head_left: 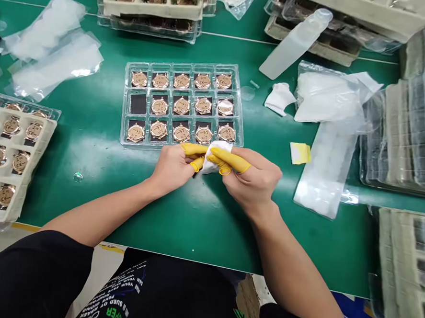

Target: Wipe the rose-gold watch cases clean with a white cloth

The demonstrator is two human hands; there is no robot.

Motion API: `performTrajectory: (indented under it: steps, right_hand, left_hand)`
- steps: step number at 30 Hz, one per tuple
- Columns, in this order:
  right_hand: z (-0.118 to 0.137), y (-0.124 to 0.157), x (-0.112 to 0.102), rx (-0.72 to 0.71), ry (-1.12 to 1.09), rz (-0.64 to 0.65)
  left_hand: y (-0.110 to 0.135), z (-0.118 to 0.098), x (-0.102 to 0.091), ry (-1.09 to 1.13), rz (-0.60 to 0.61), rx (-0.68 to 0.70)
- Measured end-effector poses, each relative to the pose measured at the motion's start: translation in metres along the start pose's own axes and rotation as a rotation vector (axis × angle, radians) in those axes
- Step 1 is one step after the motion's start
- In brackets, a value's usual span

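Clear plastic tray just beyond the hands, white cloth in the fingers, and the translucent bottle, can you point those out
Clear plastic tray [125,110], head view: on its left rim.
White cloth [209,163], head view: on its lower left part.
Translucent bottle [294,46], head view: middle of its body.

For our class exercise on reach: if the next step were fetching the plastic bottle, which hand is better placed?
Probably the right hand: it is nearer the bottle, which is right of the tray, than the left hand is. But it holds the white cloth, so would need freeing first.
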State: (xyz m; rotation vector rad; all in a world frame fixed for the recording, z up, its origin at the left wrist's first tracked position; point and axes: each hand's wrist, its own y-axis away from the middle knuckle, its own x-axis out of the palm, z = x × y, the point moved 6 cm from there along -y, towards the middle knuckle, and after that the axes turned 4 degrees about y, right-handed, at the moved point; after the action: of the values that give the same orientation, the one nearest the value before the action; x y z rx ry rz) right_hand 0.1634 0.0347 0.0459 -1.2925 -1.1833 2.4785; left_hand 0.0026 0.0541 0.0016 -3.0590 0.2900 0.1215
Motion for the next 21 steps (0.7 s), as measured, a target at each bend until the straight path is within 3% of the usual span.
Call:
performTrajectory:
  steps: [5,11,18,21]
  right_hand:
    - [-0.005,0.004,-0.013,0.043,0.076,-0.064]
    - [0.006,0.007,0.002,-0.054,0.040,0.001]
    - [-0.001,0.007,-0.002,0.075,0.051,-0.171]
    - [-0.008,0.007,-0.002,0.144,0.086,-0.138]
  left_hand:
    - [0.001,0.001,0.000,0.040,-0.057,-0.013]
    - [0.003,-0.005,-0.004,-0.146,-0.030,0.052]
    - [0.005,0.001,0.002,0.143,-0.073,-0.038]
    - [0.004,0.003,-0.001,0.183,-0.131,-0.066]
